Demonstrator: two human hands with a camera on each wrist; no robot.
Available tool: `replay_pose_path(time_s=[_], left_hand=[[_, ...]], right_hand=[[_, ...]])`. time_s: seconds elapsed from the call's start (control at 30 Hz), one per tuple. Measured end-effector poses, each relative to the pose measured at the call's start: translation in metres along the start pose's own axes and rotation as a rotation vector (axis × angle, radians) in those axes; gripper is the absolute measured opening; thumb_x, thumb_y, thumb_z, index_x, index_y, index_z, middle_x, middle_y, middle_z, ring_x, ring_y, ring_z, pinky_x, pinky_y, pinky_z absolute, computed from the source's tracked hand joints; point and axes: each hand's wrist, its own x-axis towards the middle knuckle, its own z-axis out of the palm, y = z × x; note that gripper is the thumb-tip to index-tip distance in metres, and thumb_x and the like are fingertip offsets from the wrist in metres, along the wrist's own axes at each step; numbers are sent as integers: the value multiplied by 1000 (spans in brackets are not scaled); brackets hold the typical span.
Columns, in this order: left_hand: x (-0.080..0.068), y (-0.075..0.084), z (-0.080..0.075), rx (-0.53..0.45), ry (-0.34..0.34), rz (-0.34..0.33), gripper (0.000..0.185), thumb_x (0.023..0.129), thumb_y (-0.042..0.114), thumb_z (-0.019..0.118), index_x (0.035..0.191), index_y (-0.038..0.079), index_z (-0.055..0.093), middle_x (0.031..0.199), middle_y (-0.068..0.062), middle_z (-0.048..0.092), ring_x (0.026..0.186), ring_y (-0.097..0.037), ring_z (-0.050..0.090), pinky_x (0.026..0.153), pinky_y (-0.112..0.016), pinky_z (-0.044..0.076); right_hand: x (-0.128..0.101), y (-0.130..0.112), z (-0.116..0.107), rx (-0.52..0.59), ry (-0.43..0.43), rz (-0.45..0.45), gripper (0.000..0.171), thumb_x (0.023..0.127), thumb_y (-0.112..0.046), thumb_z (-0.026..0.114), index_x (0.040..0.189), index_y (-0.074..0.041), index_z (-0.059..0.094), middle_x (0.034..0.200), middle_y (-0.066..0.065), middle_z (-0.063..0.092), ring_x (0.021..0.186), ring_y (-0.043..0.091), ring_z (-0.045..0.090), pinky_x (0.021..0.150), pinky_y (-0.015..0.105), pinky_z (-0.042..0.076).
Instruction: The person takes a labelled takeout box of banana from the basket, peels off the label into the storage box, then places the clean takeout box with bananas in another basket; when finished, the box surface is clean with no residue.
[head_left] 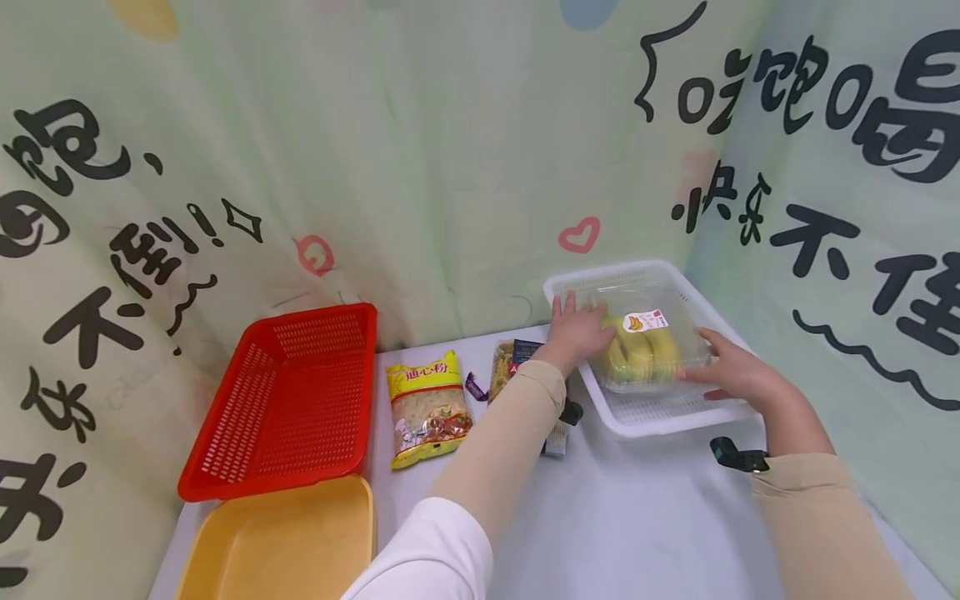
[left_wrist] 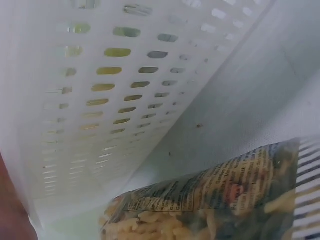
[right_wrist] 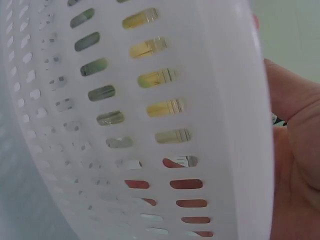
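A clear plastic box of bananas, with a white and red label on its lid, sits inside the white perforated basket. My left hand reaches over the basket's left rim, its fingers spread beside the box's left edge. On the opposite side, my right hand has its fingers extended to the box's right edge. Both hands are at the box; the lower contact with it is hidden. Through the basket holes in the right wrist view, yellow bananas and parts of my right hand show.
Beside the basket, partly behind my left arm, lies a pasta bag. A yellow-topped macaroni bag and a small purple wrapped piece are left of it. Farther left stand a red perforated basket and a yellow tray. Printed curtains enclose the table.
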Motion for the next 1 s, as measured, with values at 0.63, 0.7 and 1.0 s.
replay_pose_path(time_s=[0.63,0.7,1.0], left_hand=[[-2,-8,-33,-613,87,17,59,104,39,44,158,28,23,167,3,12,153,-12,15,123,-32,20],[-4,-9,-38,-660,118,2,59,103,38,46,157,28,24,167,1,13,152,-16,20,123,-34,24],[-20,-20,-51,-841,176,-125,72,97,45,56,158,25,23,156,-5,40,141,-25,43,112,-39,42]], right_hand=[[-10,-34,4,-60,126,-80,94,89,-49,69,159,-14,17,141,25,46,100,35,63,82,47,52],[-11,-41,4,-75,131,-93,92,89,-48,68,159,-14,18,139,24,47,99,34,62,78,41,51],[-15,-63,5,-115,149,-143,91,88,-48,69,159,-18,19,137,22,48,93,32,58,69,32,45]])
